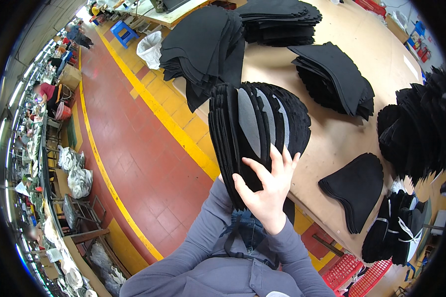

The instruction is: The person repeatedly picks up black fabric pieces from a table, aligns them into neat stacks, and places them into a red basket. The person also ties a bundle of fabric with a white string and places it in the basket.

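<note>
A thick stack of black fabric pieces (223,133), with curved, notched edges, is held upright before me at the table's edge. Its layers are fanned apart, and grey faces show between some of them. My right hand (268,190) grips the lower front of the stack, with its thumb at the left and its fingers spread among the layers. Behind the stack, my left hand (221,177) supports it from the left side; only a sliver by the wrist shows, and its fingers are hidden.
On the tan table (307,133) lie more black stacks: a large one (200,44) at far left, one (282,22) behind it, another (334,79) right of centre, and a small one (357,188) nearer. Tied bundles (394,227) sit at right, above red crates (366,277). A tiled aisle (134,143) runs left.
</note>
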`<state>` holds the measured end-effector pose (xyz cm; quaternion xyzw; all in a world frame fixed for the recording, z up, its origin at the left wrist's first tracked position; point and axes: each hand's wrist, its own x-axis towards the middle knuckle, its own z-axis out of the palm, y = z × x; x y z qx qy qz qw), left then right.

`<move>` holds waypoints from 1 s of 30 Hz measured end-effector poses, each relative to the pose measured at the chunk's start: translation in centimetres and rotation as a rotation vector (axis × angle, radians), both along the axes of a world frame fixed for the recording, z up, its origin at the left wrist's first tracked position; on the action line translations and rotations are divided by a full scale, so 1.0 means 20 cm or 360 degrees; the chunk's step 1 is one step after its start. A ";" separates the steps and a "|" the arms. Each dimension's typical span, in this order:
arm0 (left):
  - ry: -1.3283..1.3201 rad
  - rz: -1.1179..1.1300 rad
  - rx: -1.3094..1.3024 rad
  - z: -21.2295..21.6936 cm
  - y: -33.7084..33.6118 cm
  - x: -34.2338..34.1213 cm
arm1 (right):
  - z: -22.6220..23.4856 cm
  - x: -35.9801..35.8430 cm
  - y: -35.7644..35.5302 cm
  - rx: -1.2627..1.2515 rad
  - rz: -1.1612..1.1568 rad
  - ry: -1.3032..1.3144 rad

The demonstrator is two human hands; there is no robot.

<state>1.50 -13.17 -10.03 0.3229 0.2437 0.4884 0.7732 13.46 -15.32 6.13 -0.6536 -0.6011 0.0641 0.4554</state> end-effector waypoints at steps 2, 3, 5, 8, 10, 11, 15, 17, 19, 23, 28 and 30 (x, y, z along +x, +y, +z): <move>-0.0018 0.0002 -0.0007 0.01 0.00 0.00 | 0.01 -0.01 0.00 -0.0001 -0.0019 -0.0008; -0.0028 0.0003 -0.0010 0.01 0.00 0.01 | 0.02 -0.01 -0.01 0.0002 -0.0027 -0.0010; -0.0048 0.0003 -0.0017 0.03 0.00 0.01 | 0.02 -0.01 -0.01 0.0018 -0.0036 -0.0011; -0.0076 0.0003 -0.0027 0.04 -0.01 0.02 | 0.01 -0.01 -0.01 0.0046 -0.0049 -0.0014; -0.0093 0.0003 -0.0035 0.05 -0.01 0.02 | 0.02 -0.01 -0.01 0.0054 -0.0078 -0.0031; -0.0101 0.0002 -0.0039 0.06 -0.01 0.02 | 0.02 0.00 -0.01 0.0070 -0.0100 -0.0049; -0.0140 0.0004 -0.0050 0.08 -0.01 0.03 | 0.00 0.01 0.00 0.0128 -0.0202 -0.0043; -0.0163 0.0013 -0.0055 0.09 -0.02 0.03 | -0.02 0.01 0.01 0.0219 -0.0289 0.0052; -0.0184 0.0018 -0.0063 0.10 -0.02 0.04 | -0.05 0.03 0.01 0.0356 -0.0200 -0.0170; -0.0218 0.0020 -0.0082 0.12 -0.03 0.04 | -0.06 0.07 0.03 0.0164 0.0261 -0.0281; -0.0260 0.0026 -0.0098 0.15 -0.03 0.04 | 0.02 0.03 0.00 0.0095 0.0207 0.0156; -0.0277 0.0026 -0.0107 0.16 -0.03 0.05 | 0.02 0.02 0.01 0.0106 0.0209 0.0147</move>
